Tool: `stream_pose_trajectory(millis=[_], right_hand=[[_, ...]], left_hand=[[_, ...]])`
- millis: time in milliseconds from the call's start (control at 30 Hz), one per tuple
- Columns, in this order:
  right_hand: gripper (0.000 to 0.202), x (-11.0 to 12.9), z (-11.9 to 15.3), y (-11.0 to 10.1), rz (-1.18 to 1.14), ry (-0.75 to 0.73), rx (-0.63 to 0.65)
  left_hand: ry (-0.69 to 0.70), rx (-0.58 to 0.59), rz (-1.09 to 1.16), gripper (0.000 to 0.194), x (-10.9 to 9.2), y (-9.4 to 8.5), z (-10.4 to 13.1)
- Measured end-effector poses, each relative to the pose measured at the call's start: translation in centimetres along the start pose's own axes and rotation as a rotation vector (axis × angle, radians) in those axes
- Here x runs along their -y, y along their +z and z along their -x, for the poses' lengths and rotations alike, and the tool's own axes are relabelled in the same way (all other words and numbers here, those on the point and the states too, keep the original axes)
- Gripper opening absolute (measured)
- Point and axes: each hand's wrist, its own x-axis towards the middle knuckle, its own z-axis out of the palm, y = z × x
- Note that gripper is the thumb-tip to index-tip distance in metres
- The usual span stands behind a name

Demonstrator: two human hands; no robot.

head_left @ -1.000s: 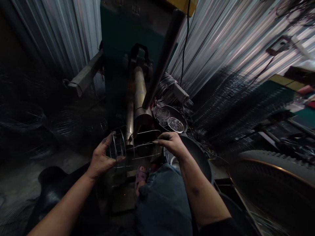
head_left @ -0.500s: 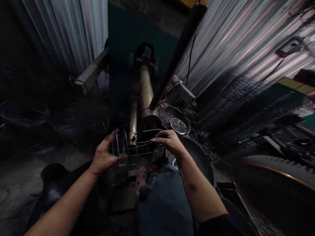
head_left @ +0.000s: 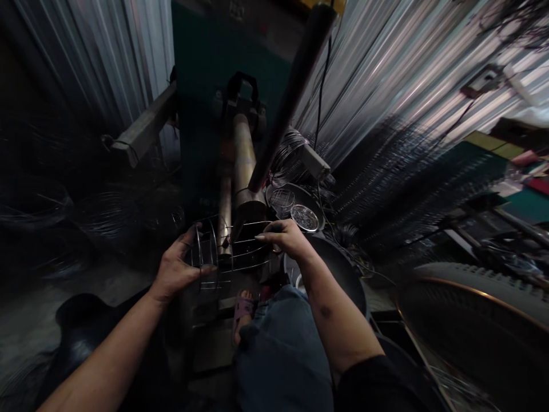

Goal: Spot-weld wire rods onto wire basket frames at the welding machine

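Note:
A thin metal wire frame (head_left: 214, 246) with curved rings and long wires lies around the end of a lower metal bar (head_left: 225, 220) of the machine. My left hand (head_left: 178, 263) grips its ringed left end, thumb below and fingers above. At the right end, my right hand (head_left: 283, 237) pinches a wire between thumb and fingers. Just above the frame is the end of a thicker metal cylinder (head_left: 244, 151), with a dark slanted lever (head_left: 295, 91) rising from it.
A round pan with wire pieces (head_left: 304, 217) and a large dark basin (head_left: 338, 274) stand right of the machine. Wire coils (head_left: 289, 154) hang behind. A large round rim (head_left: 467, 292) is at the right, a dark seat-like shape (head_left: 86, 320) at lower left.
The view has shifted slightly, so most things appear a little further left. Both hands keep their hold on the wire frame.

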Motion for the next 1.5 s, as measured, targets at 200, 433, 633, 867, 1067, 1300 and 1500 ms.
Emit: stream_pose_trajectory(millis=[200,433,633,867,1067,1300,1500], right_hand=[[0.068,0.3,-0.2,0.2,-0.008,-0.005,0.011],[0.069,-1.4,-0.5,-0.3,-0.024,-0.080,-0.056],[0.066,-4.7,-1.4,-0.4,-0.165,-0.218,-0.301],[0.060,-4.7,-1.5,0.2,-0.215,-0.279,-0.361],[0.057,-4.5,-1.1,0.2,-0.249,-0.248,-0.327],[0.065,-5.0,-0.7,0.0,-0.145,-0.294,-0.354],[0.045,-5.4,8.6,2.9,-0.055,-0.450,-0.380]], left_hand=[[-0.061,0.002,0.033,0.105,-0.4,0.0,-0.2],[-0.121,0.027,0.128,0.103,0.3,0.1,-0.2],[-0.179,0.032,0.139,0.106,0.5,0.0,-0.1],[-0.268,-0.014,0.104,0.115,-2.2,0.1,-0.2],[-0.217,0.015,0.180,0.113,-1.5,0.4,-0.1],[-0.144,0.058,0.145,0.105,-0.4,0.1,0.2],[-0.349,0.110,-0.117,0.115,-4.5,-2.2,6.6]])
